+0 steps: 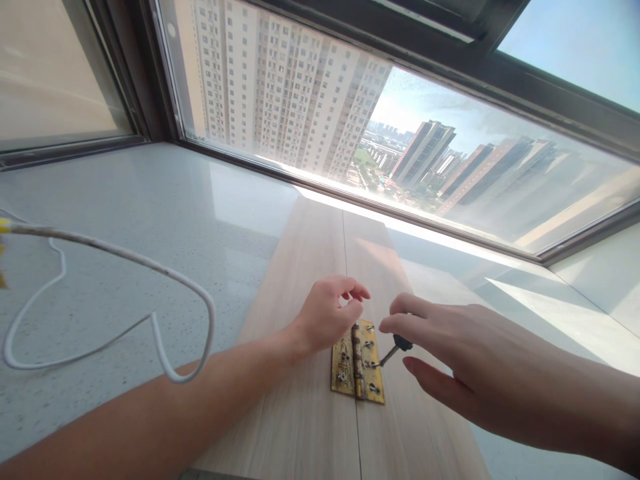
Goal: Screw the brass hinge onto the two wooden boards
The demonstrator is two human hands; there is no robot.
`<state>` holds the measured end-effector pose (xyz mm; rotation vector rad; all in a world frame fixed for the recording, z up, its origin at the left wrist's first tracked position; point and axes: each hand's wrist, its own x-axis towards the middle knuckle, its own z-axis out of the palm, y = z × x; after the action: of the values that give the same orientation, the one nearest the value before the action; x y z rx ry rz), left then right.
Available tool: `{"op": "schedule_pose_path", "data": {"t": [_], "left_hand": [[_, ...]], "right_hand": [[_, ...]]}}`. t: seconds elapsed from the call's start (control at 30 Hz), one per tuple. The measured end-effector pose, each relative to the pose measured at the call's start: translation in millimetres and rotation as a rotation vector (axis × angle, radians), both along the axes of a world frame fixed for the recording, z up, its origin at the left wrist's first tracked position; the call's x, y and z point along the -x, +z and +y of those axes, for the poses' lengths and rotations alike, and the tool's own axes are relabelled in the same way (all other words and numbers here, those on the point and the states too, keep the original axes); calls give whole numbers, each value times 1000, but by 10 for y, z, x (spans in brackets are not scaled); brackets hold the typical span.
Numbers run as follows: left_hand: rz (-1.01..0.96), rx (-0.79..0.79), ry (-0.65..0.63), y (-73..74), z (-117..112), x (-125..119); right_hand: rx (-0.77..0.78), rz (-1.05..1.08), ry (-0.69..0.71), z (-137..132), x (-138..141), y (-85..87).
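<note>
A worn brass-coloured butt hinge (357,363) lies across the seam between two pale wooden boards (300,267), with several screws standing in its holes. My right hand (450,360) has its fingers around the dark handle of a screwdriver (403,343). The shaft slants down to the left, and its tip meets a screw (370,365) in the hinge's right leaf. Just above the left leaf, my left hand (330,313) is loosely curled, thumb and forefinger a little apart and nothing visible between them. Its lower edge hides the hinge's upper left corner.
A white cable (210,313) loops over the speckled white sill (240,220) at the left, passing above my left forearm. Dark window frames (320,183) border the sill at the back, with tall buildings outside. Sunlight falls on the right side.
</note>
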<state>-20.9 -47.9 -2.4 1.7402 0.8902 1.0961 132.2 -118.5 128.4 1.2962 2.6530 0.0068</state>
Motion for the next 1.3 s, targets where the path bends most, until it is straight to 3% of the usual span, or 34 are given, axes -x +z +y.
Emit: {"op": "schedule_pose_path", "data": {"t": [0.3,0.87,1.07,1.3], "left_hand": [[5,9,-14,4,-8,-1],[-12,-64,-54,14,-34,16],[106,-274,-211,63,-73,75],[296,-360,-365,27,-91,77]], "right_hand": [[129,-133,-62,17,-6,-32],[57,79,-60,-29,-179,-137],[22,126,-52,10,-189,-137],[-16,144,-31,25,-243,-205]]}}
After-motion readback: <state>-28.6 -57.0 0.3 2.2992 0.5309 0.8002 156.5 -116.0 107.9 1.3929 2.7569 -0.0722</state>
